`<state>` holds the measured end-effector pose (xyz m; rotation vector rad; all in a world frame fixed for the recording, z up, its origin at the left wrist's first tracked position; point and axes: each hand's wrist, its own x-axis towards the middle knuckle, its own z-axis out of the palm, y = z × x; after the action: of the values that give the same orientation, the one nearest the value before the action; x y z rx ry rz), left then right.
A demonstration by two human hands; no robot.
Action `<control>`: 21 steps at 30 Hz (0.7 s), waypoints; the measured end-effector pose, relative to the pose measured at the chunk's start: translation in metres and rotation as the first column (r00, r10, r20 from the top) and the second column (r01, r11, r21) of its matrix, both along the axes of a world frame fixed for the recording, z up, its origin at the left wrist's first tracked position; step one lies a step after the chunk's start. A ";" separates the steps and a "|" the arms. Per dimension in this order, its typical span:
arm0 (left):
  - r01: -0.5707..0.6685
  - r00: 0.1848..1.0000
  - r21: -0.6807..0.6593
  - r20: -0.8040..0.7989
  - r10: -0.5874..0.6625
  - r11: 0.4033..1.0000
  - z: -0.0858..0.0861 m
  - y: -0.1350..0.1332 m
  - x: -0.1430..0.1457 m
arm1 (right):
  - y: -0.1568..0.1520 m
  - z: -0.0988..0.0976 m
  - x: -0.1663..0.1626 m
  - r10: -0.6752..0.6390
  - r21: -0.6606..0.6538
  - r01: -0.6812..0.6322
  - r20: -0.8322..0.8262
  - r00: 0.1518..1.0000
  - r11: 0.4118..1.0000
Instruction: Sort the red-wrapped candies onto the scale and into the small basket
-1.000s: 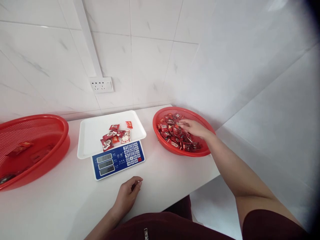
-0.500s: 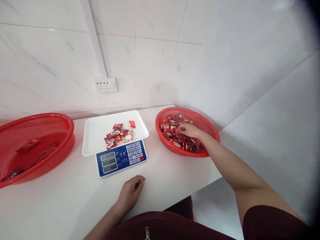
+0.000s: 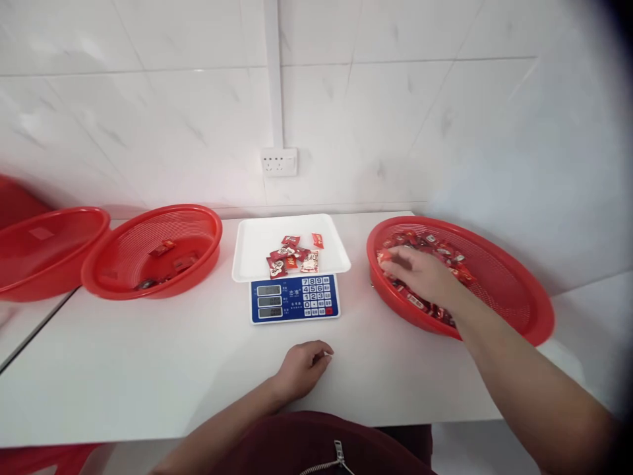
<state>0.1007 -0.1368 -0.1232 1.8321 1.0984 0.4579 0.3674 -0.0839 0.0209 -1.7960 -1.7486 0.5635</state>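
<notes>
My right hand [image 3: 413, 267] is over the left part of a red plastic basket [image 3: 537, 323] filled with small red wrapped packets. Thumb and fingers pinch a small red packet [image 3: 382, 256], partly hidden by the fingertips. My left hand [image 3: 305, 368] rests on the white table in front of the scale, loosely curled, with a gap between thumb and fingers and nothing held. A blue and white digital scale [image 3: 295, 300] carries a white tray [image 3: 254, 247]. Several red and cream packets [image 3: 289, 254] lie on that tray, mostly in a cluster, with one orange-red packet [image 3: 317, 240] apart.
Left of the scale stands another red basket [image 3: 202, 267] with a few packets [image 3: 162, 249] inside. A further red basket [image 3: 93, 221] is at the far left. The white table [image 3: 198, 369] meets a tiled wall with a power socket [image 3: 279, 162].
My right hand has lifted from the packets toward the basket's left rim, with a red packet at its fingertips. The view has turned left. My left hand stays on the table.
</notes>
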 end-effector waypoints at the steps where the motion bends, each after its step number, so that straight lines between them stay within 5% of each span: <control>1: 0.001 1.000 0.006 -0.003 -0.001 1.000 0.000 0.000 0.000 | 0.000 -0.001 -0.016 0.079 -0.013 -0.079 -0.024 0.997 0.997; 7: 0.035 0.999 0.011 -0.021 -0.035 0.999 0.006 -0.001 -0.003 | 0.027 -0.012 -0.085 0.235 0.056 -0.231 -0.062 0.970 0.971; 14: 0.045 0.999 0.020 -0.011 -0.044 0.999 0.006 0.000 -0.003 | 0.035 -0.007 -0.105 0.229 0.255 -0.193 -0.122 0.966 0.948; 21: 0.058 0.998 0.037 0.005 -0.059 0.998 0.005 -0.003 -0.002 | -0.023 -0.033 -0.079 0.151 0.031 -0.148 -0.256 0.955 0.988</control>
<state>0.0987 -0.1397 -0.1182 1.8882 1.0354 0.4518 0.2882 -0.1066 -0.0117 -1.5125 -1.7100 0.8100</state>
